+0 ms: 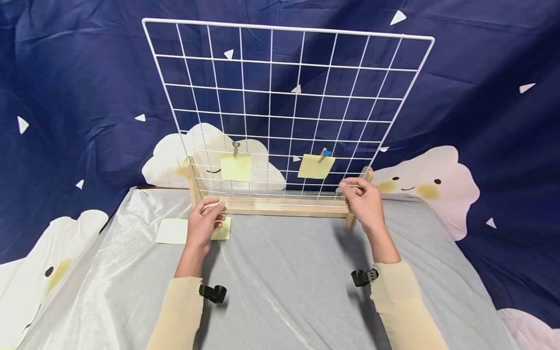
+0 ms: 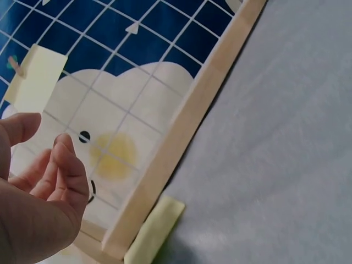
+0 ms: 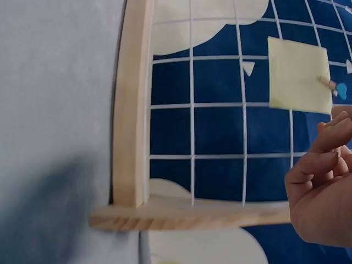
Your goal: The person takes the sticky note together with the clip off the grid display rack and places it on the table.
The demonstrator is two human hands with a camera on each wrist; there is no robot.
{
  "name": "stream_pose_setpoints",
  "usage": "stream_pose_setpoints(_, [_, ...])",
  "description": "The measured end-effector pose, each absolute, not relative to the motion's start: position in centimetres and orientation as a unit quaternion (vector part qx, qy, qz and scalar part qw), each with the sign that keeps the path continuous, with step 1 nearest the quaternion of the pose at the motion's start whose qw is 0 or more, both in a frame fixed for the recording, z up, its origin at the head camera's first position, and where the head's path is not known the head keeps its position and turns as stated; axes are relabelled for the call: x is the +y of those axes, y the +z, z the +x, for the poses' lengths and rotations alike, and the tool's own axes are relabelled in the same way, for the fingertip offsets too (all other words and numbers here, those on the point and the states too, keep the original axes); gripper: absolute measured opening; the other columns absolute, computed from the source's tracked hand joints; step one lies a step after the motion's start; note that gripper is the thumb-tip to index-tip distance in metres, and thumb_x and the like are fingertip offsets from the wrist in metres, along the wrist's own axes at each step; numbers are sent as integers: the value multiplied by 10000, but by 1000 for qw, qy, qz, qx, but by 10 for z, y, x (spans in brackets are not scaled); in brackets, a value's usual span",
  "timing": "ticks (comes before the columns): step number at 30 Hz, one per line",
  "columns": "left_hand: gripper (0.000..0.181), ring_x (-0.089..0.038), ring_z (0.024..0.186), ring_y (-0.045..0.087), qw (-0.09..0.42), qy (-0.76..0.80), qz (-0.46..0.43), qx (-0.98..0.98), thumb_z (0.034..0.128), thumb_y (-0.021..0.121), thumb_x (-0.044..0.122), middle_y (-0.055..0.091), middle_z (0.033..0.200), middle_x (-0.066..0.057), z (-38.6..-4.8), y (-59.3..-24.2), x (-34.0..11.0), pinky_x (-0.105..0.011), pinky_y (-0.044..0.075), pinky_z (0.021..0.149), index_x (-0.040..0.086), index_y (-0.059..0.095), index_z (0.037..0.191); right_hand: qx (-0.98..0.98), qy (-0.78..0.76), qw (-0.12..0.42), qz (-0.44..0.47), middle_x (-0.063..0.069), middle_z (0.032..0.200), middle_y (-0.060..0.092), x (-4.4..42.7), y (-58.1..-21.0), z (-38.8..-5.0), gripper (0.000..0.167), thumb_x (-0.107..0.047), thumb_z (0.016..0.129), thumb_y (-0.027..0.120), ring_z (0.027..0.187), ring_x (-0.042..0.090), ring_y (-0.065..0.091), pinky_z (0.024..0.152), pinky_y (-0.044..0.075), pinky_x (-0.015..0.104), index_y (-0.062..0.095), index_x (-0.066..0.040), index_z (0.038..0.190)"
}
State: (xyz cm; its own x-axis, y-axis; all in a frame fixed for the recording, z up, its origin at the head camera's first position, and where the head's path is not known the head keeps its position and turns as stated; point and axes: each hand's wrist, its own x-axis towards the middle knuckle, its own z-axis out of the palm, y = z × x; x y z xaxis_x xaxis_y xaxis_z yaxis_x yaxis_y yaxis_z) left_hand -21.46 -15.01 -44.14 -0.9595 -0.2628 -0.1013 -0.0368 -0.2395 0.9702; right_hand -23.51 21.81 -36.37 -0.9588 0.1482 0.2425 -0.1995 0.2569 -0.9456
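Note:
A white wire grid [image 1: 286, 64] stands in a wooden frame [image 1: 284, 210]. Two pale yellow sticky notes hang on it: the left note [image 1: 236, 171] under a small clothespin with a green top [image 1: 236, 148], the right note [image 1: 314, 168] under a tilted clothespin with a blue heart [image 1: 324, 155]. My left hand [image 1: 203, 226] is by the frame's left end, its fingers loosely bent; the left wrist view shows a gap between thumb and fingers with nothing in it. Beside the grid's lower right side is my right hand [image 1: 365, 201], fingers bent, no object visible in it.
On the grey cloth [image 1: 280, 282] at the left lie a whitish paper [image 1: 172, 231] and a yellow note [image 1: 222, 230], partly behind the left hand. A dark blue curtain [image 1: 472, 116] with clouds and triangles hangs behind the grid.

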Motion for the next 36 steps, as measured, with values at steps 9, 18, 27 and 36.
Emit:
stream_pose_setpoints(9, [299, -104, 700, 633, 89, -793, 110, -593, 959, 695, 91, 659, 925, -22, -223, -431, -141, -171, 494, 577, 1, 559, 1208, -781, 606, 131, 82, -66, 501, 441, 193, -351, -241, 285, -137, 978, 687, 419, 74, 393, 417, 292, 211, 663, 63, 1179])
stream_pose_setpoints(18, [324, -109, 707, 631, 91, -809, 109, -571, 961, 678, 49, 644, 930, 2, -229, -422, -133, -169, 487, 568, -28, 542, 1244, -759, 625, 119, 136, -49, 519, 471, 158, -342, -247, 273, -61, 976, 662, 419, 66, 388, 416, 312, 196, 650, 110, 1189])
stream_pose_setpoints(27, [326, -92, 688, 632, 92, -824, 114, -548, 958, 689, 72, 621, 922, 7, -237, -416, -127, -173, 490, 568, -9, 528, 1230, -746, 634, 117, 167, -46, 501, 431, 124, -331, -255, 248, -100, 950, 711, 429, 86, 375, 436, 290, 219, 684, 60, 1137])
stream_pose_setpoints(36, [270, -90, 660, 623, 97, -836, 118, -527, 952, 684, 56, 610, 908, -1, -243, -407, -127, -158, 479, 536, 66, 516, 1164, -741, 637, 99, 191, -24, 509, 438, 102, -326, -263, 195, -85, 949, 706, 412, 96, 370, 426, 272, 236, 693, 11, 1118])
